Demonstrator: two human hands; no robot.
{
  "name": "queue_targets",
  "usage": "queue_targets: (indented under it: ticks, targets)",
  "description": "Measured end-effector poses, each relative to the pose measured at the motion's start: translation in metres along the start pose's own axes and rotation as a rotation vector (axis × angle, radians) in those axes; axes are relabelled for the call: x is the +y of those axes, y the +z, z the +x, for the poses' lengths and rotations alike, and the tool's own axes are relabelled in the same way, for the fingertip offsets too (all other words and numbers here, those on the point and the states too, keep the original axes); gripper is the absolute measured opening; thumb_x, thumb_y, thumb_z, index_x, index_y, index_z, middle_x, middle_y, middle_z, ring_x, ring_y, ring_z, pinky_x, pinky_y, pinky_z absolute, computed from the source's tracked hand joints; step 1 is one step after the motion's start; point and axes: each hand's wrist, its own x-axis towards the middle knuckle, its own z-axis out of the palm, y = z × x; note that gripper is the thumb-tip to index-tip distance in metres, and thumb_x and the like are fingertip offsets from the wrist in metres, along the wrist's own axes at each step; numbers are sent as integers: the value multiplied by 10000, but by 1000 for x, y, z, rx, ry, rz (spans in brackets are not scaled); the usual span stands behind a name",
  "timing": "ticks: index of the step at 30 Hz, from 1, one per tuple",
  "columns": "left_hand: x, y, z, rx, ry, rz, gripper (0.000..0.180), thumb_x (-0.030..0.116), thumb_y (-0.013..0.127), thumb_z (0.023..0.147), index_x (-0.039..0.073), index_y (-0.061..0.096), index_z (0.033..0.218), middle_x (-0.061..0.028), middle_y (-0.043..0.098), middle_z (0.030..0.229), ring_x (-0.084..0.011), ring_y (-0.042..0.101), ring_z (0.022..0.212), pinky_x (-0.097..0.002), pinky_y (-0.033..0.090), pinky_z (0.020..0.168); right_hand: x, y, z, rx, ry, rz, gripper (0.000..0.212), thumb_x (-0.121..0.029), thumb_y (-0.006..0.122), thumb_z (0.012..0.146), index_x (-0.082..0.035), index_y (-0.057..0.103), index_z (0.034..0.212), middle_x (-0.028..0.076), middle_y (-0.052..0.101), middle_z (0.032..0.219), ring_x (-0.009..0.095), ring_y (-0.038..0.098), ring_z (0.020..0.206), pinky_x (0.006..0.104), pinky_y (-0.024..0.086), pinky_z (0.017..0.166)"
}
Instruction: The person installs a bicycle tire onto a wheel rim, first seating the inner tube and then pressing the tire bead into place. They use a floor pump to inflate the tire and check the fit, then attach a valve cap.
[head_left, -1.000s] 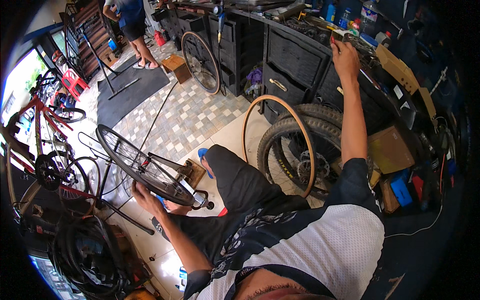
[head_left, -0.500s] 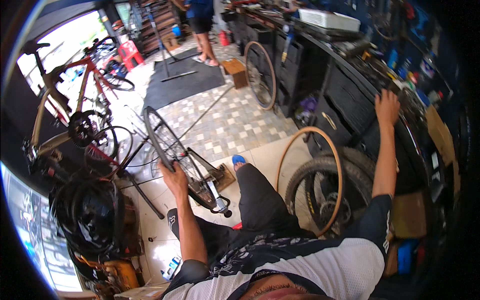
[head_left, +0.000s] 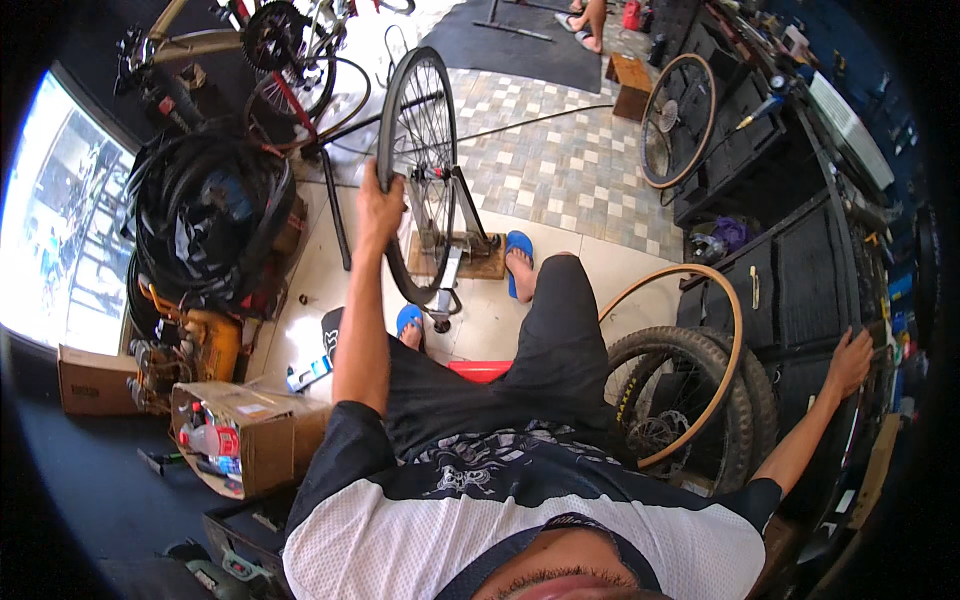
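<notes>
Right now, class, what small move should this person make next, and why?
Perhaps bring the right hand over to the wheel. Only the left hand grips its tyre, the wheel sits in a stand, and the right hand is away at the workbench; whether it holds anything is unclear.

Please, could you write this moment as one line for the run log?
left hand: holds black-tyred wheel | wheel: in stand | right hand: at black workbench

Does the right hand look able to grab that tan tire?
Probably yes: the right hand is nearby at the dark workbench, and the upper arc of the tan tire looks unblocked.
</notes>
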Motion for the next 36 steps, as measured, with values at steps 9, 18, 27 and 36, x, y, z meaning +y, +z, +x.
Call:
queue_targets:
  ticks: [9,18,27,36]
  targets:
    - [-89,-142,55,-3,76,-114,342,111,750,957,27,630,1267,-18,692,849,-110,609,627,-293,522,557,-1,0,10,17,9,42,512,-455,487,1108,-48,598,1397,166,659,1333,366,636,1203,487,557,959]
    - [-147,-222,78,62,-73,87,351,319,801,946,-4,753,1075,7,692,853,-116,583,734,-296,466,683,1,-32,24,-111,225,106,649,-626,494,1047,-74,676,1337,164,703,1296,388,667,1162,515,549,959]
    - [-112,-242,104,174,64,260,483,439,769,954,-37,726,1022,-24,655,773,-121,551,701,-320,481,681,-351,-183,106,-18,-184,1186,400,-325,698,1013,32,737,1192,218,747,1176,339,719,1088,428,546,944]
    - [-75,-206,130,165,-54,471,370,297,703,1026,-33,719,1193,-84,743,982,-134,635,887,-302,511,834,-872,-252,-102,-1134,-887,1799,354,-393,734,976,-72,775,1121,109,771,951,166,691,845,359,553,762]
